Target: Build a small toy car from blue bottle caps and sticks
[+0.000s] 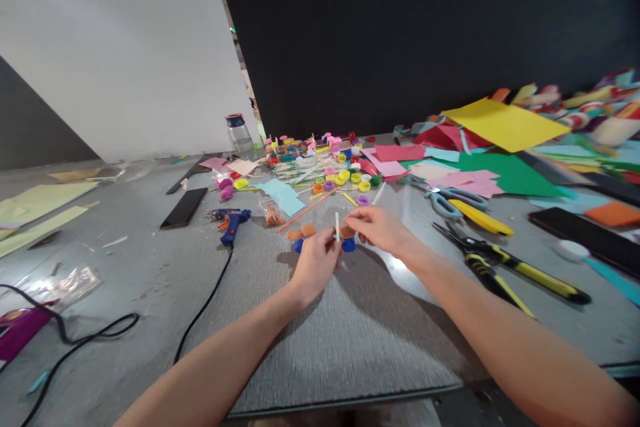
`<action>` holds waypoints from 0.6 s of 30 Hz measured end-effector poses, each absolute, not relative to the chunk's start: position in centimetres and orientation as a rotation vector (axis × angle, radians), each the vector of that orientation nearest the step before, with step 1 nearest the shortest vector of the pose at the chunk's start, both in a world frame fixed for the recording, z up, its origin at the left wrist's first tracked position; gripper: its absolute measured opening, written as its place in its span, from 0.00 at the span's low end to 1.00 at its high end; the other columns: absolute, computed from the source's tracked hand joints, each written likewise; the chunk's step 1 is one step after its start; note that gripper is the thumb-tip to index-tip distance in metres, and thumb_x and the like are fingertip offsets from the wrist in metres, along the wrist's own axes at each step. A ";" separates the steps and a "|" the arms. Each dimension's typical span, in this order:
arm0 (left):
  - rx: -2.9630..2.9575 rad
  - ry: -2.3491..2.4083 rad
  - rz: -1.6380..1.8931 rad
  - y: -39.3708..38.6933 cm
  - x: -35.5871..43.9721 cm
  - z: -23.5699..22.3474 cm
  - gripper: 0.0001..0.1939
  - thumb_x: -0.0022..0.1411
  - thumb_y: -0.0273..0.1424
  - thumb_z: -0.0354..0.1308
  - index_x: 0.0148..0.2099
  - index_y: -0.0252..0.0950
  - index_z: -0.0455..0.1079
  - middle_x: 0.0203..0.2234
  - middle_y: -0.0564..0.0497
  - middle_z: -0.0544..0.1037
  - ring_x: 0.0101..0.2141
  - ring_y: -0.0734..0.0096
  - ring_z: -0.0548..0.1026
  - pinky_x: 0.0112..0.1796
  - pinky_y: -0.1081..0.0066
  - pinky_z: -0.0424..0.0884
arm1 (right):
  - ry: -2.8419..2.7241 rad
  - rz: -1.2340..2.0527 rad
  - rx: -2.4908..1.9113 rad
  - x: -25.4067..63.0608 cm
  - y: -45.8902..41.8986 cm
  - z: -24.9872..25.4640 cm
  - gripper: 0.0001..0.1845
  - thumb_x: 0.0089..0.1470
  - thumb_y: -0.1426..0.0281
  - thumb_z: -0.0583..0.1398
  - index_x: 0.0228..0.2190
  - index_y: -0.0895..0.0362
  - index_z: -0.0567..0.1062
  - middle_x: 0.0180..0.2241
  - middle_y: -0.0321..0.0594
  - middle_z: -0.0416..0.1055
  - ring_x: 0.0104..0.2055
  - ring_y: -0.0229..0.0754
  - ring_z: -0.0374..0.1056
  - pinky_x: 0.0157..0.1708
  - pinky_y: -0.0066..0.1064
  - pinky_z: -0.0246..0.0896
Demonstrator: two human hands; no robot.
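My left hand (319, 259) is closed, thumb and fingers pinched at the lower end of a short pale stick (337, 225) that stands upright with a light blue tip. My right hand (380, 228) comes in from the other side, its fingertips pressed together just right of the stick; what they hold is hidden. Beside the hands are round brown discs (309, 230) and deep blue bottle caps (349, 245), partly covered by my fingers. A small bag of brown discs (273, 215) lies just behind them, near an orange stick (307, 209).
Left lie a blue glue gun (231, 221) with its black cord and a phone (184, 208). Scissors (450, 200), black-and-yellow pliers (500, 260) and another phone (585, 237) lie right. Behind are colourful caps (345, 175), a jar (240, 133) and a yellow sheet (505, 123).
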State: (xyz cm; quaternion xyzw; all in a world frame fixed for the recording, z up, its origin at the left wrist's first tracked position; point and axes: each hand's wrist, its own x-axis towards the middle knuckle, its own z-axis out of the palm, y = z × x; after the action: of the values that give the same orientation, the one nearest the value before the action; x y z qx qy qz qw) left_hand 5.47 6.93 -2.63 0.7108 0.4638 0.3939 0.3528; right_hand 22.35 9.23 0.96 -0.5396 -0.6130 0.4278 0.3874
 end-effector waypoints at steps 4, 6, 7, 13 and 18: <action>1.812 1.185 1.014 6.9 5.5 -2.7 0.09 0.66 0.31 0.50 0.34 0.35 0.68 0.23 0.54 0.73 0.21 0.75 0.71 0.25 0.75 0.64 | -1.539 1.119 -1.386 22.8 9.1 1.2 0.09 0.52 0.65 0.61 0.28 0.59 0.76 0.16 0.33 0.66 0.17 0.33 0.58 0.17 0.25 0.46; 1.809 1.183 1.014 7.0 5.5 -2.8 0.09 0.66 0.31 0.50 0.34 0.35 0.69 0.23 0.53 0.73 0.21 0.74 0.71 0.24 0.75 0.64 | -1.542 1.149 -1.379 22.7 9.1 1.1 0.08 0.50 0.66 0.62 0.28 0.59 0.76 0.17 0.34 0.68 0.17 0.32 0.57 0.17 0.25 0.46; 1.810 1.184 1.015 7.0 5.5 -2.8 0.09 0.65 0.30 0.50 0.34 0.35 0.69 0.24 0.53 0.73 0.21 0.74 0.71 0.24 0.75 0.64 | -1.545 1.164 -1.371 22.6 9.1 1.0 0.08 0.49 0.67 0.63 0.28 0.60 0.76 0.18 0.35 0.69 0.17 0.32 0.57 0.17 0.25 0.46; 1.793 1.188 1.019 7.2 5.4 -2.9 0.07 0.63 0.28 0.52 0.36 0.34 0.71 0.24 0.53 0.74 0.19 0.75 0.71 0.24 0.75 0.65 | -1.555 1.208 -1.342 21.9 9.3 0.5 0.07 0.45 0.68 0.65 0.25 0.59 0.76 0.18 0.34 0.69 0.17 0.30 0.55 0.17 0.24 0.46; 1.804 1.171 1.026 7.2 5.4 -2.9 0.09 0.65 0.30 0.52 0.36 0.34 0.72 0.24 0.52 0.74 0.20 0.74 0.71 0.24 0.74 0.64 | -1.561 1.199 -1.346 21.8 9.6 0.5 0.06 0.44 0.68 0.64 0.24 0.59 0.75 0.16 0.32 0.67 0.16 0.30 0.54 0.17 0.24 0.46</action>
State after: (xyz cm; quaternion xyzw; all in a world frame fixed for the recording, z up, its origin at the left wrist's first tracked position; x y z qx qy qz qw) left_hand 5.38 7.17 -2.92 0.7032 0.4564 0.3998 0.3705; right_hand 21.78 9.61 0.47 -0.5246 -0.6083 0.4672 0.3695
